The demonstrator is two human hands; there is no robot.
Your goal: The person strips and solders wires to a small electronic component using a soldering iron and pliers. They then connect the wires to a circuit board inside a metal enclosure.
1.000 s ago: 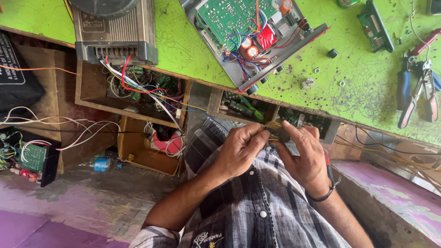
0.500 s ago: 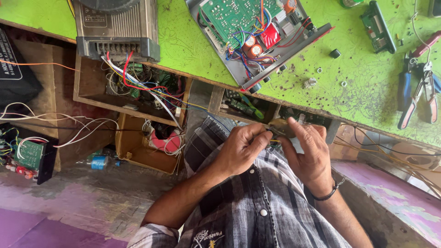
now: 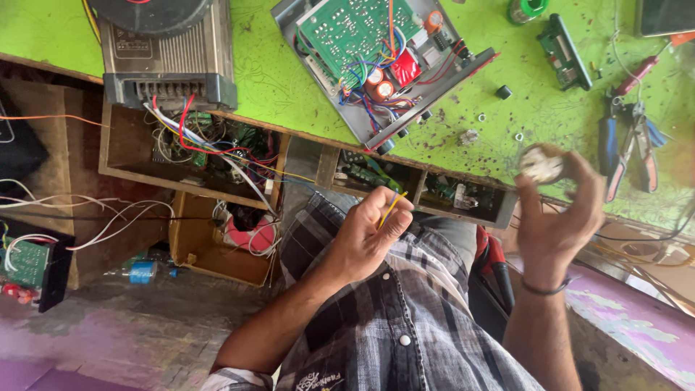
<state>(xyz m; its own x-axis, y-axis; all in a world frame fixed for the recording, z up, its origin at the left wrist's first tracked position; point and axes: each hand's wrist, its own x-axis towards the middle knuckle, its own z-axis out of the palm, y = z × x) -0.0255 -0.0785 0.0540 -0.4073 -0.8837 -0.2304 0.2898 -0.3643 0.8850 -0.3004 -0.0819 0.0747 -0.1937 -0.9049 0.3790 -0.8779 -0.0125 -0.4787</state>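
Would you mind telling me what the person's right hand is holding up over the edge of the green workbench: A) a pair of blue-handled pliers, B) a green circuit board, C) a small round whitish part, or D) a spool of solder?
C: the right hand pinches a small round whitish part at its fingertips, while the blue-handled pliers lie untouched on the green workbench and the left hand holds thin yellow and blue wires.

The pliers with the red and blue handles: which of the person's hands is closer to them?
Right. The right hand, holding a small round white part, is just beside the pliers on the green bench. The left hand, pinching thin wires, is farther away over the lap.
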